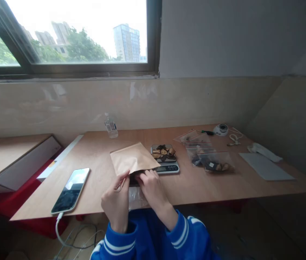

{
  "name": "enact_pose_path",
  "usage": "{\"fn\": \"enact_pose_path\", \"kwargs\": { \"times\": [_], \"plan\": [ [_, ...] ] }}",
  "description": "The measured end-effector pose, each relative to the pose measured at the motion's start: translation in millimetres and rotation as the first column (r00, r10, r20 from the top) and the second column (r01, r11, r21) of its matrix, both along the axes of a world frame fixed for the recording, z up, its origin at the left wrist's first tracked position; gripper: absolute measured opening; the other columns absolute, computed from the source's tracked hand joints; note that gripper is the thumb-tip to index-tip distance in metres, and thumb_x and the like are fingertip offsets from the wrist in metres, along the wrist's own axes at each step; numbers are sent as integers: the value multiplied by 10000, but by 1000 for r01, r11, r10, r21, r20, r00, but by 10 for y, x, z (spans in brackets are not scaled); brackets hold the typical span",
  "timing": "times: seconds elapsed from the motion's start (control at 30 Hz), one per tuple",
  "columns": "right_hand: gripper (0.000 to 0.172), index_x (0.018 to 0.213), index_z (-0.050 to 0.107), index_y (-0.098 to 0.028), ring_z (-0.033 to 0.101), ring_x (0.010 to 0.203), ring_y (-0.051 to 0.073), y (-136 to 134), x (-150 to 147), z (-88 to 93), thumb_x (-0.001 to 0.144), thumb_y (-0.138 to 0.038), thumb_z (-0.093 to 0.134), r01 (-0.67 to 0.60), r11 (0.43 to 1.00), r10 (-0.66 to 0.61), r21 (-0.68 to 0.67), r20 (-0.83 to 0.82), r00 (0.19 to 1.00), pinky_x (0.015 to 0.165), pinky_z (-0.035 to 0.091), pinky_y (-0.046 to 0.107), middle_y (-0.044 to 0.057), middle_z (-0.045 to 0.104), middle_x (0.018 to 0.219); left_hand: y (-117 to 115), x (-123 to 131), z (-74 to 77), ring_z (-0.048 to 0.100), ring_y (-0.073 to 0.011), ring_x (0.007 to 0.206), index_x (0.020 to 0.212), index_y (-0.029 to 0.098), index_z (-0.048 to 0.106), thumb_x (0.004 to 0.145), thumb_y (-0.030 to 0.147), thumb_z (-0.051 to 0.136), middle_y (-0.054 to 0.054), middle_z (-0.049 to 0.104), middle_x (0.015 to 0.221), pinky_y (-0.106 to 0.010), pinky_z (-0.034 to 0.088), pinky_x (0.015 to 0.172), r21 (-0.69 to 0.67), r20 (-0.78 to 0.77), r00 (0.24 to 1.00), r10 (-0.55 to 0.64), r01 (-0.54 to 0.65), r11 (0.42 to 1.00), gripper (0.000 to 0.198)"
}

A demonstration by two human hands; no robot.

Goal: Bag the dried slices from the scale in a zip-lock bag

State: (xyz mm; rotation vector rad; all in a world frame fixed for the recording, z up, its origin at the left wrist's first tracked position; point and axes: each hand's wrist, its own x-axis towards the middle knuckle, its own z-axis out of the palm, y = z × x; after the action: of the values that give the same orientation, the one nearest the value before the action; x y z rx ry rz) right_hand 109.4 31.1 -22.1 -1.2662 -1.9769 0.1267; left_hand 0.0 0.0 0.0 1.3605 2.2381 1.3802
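A brown kraft paper bag [133, 159] is tilted up in front of me, its near edge toward me. My left hand [117, 198] pinches that edge near its left corner, fingers closed. My right hand [151, 186] is closed at the same edge farther right, its fingertips partly hidden at the bag's dark mouth. Beneath the hands a clear plastic bag [138, 198] lies at the table's front edge, mostly covered. Just right of the paper bag, a digital kitchen scale [176, 167] carries dried brown slices [163, 153] on its platform; its display is lit but unreadable.
A charging phone [71, 190] lies on the left of the wooden table [196, 189]. Clear zip bags [216, 161] with dark contents are on the right, near a white dome camera [220, 130] and a white sheet [266, 166]. A plastic bottle [111, 126] stands at the back.
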Motion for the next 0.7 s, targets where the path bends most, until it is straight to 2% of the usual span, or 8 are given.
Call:
{"fn": "enact_pose_path", "kwargs": {
  "times": [0.1, 0.2, 0.27, 0.33, 0.43, 0.5, 0.57, 0.7],
  "plan": [
    [153, 951, 687, -225, 587, 734, 159, -183, 299, 65, 907, -235, 541, 39, 979, -10, 202, -142, 990, 759, 422, 304, 18, 648, 756, 100, -26, 126, 679, -216, 741, 925, 331, 727, 777, 351, 621, 6, 736, 782, -282, 473, 638, 107, -53, 998, 21, -15, 994, 184],
    [190, 984, 688, -227, 560, 697, 144, -55, 640, -14, 923, -282, 517, 274, 928, -215, 253, -238, 947, 736, 388, 303, 17, 625, 754, 273, -81, 317, 667, -196, 727, 929, 302, 727, 777, 362, 622, 0, 726, 772, -273, 469, 638, 240, -59, 998, 35, -20, 971, 195],
    [212, 959, 702, -230, 554, 731, 163, 152, 833, -137, 920, -318, 514, 322, 922, -291, 215, -164, 943, 708, 375, 307, 29, 608, 766, 433, -133, 460, 649, -177, 685, 972, 275, 715, 777, 392, 617, -8, 717, 793, -264, 468, 600, 308, -24, 999, 36, -27, 951, 248],
    [212, 927, 715, -243, 545, 769, 185, 378, 951, -270, 914, -324, 520, 312, 930, -309, 194, -43, 950, 694, 360, 314, 43, 607, 799, 603, -190, 588, 642, -174, 743, 1030, 233, 685, 808, 420, 567, -31, 706, 908, -265, 490, 616, 375, 22, 1000, -10, 1, 927, 314],
    [206, 886, 721, -265, 525, 787, 196, 650, 970, -415, 912, -313, 523, 265, 947, -287, 183, 105, 952, 696, 353, 325, 52, 605, 827, 794, -255, 698, 593, -220, 1020, 1152, 170, 600, 838, 429, 523, -102, 603, 1189, -332, 499, 834, 453, 60, 997, -49, 16, 891, 415],
    [231, 850, 722, -272, 510, 783, 201, 761, 925, -462, 920, -306, 504, 238, 956, -268, 173, 182, 946, 701, 355, 333, 57, 599, 813, 835, -271, 694, 486, -257, 1198, 1235, 150, 519, 837, 388, 539, -144, 442, 1370, -390, 434, 971, 492, 49, 997, -61, 29, 870, 464],
    [255, 848, 721, -270, 500, 789, 210, 816, 885, -479, 929, -305, 482, 223, 962, -256, 160, 229, 939, 703, 360, 343, 68, 592, 816, 808, -263, 625, 425, -268, 1260, 1266, 147, 469, 840, 332, 542, -157, 341, 1430, -419, 390, 1023, 513, 35, 997, -72, 44, 857, 469],
    [241, 1040, 689, -282, 498, 846, 225, 764, 890, -480, 926, -291, 477, 219, 961, -257, 169, 252, 933, 727, 366, 356, 86, 587, 932, 652, -184, 371, 448, -253, 1224, 1176, 150, 495, 818, 240, 542, -139, 429, 1315, -410, 420, 995, 501, 7, 998, -59, 48, 864, 373]
  ]
}}
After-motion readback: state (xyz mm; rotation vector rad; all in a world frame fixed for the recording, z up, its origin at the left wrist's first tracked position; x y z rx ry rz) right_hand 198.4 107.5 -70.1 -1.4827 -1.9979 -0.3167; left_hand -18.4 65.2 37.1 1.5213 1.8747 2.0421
